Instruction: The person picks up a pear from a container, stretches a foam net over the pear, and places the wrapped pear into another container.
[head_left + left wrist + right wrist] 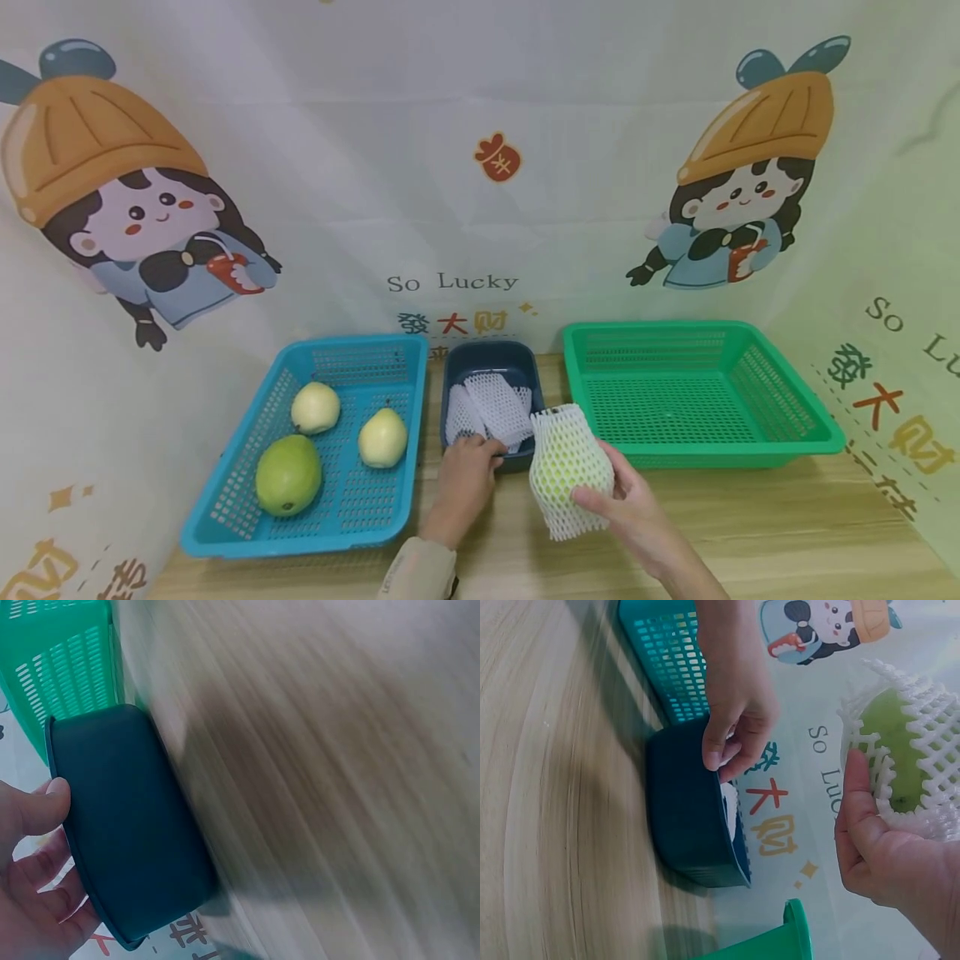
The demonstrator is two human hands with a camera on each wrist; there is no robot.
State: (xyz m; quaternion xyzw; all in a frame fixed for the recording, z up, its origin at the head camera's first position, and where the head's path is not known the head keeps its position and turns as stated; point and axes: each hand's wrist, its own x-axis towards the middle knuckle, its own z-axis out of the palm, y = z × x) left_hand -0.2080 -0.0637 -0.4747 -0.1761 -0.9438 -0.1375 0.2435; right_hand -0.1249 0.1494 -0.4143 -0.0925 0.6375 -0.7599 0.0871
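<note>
In the head view, my right hand (628, 500) holds a green fruit (567, 467) wrapped in a white foam net sleeve (558, 517). The thumb lies across its near side. The right wrist view shows the fruit's bare green skin (891, 742) through a gap in the net. My left hand (467, 482) is at the near rim of a small dark blue box (491, 354). Its thumb (46, 806) presses the rim from outside, and the fingertips are hidden inside. Several folded foam net sleeves (498, 407) lie in the box.
To the left, a blue basket (300, 546) carries two pale yellow pears (383, 438) and a large green fruit (288, 475). A green basket (701, 456) stands to the right of the box. Behind the wooden table (810, 533) hangs a printed cloth (360, 167).
</note>
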